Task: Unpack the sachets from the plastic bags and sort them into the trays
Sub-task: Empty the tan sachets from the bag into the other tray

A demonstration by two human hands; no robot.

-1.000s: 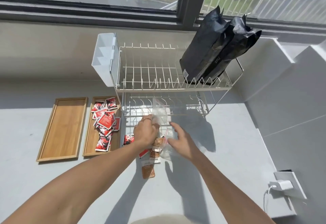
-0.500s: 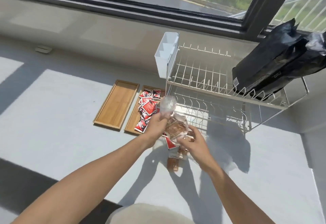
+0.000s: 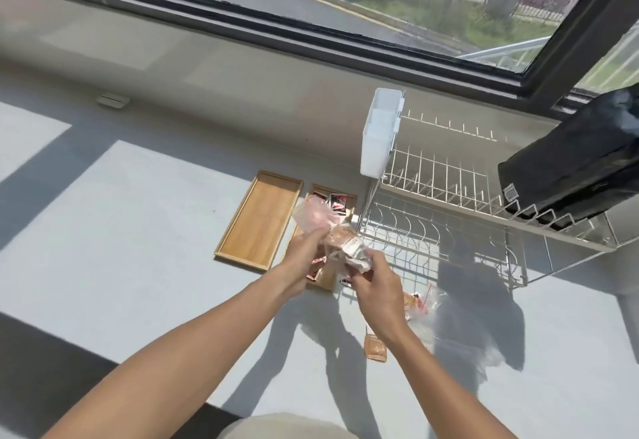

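My left hand (image 3: pixel 303 252) grips the top of a clear plastic bag (image 3: pixel 313 217) raised above the counter. My right hand (image 3: pixel 375 279) is closed on a bunch of brown sachets (image 3: pixel 342 239) at the bag's lower end. An empty wooden tray (image 3: pixel 259 220) lies on the left. Beside it, a second wooden tray (image 3: pixel 326 277) holds red sachets (image 3: pixel 337 201), partly hidden by my hands. One brown sachet (image 3: pixel 375 348) lies loose on the counter near my right wrist. Another plastic bag (image 3: pixel 427 303) with a few sachets lies to the right.
A white two-tier wire dish rack (image 3: pixel 446 196) stands right of the trays, with a white cutlery holder (image 3: pixel 380 134) on its left end and black pouches (image 3: pixel 574 165) on its top tier. A window runs along the back wall.
The view has swung left and closer. Both hands lifted the bag with the brown sachets off the counter and carried it left, over the tray with the red sachets.
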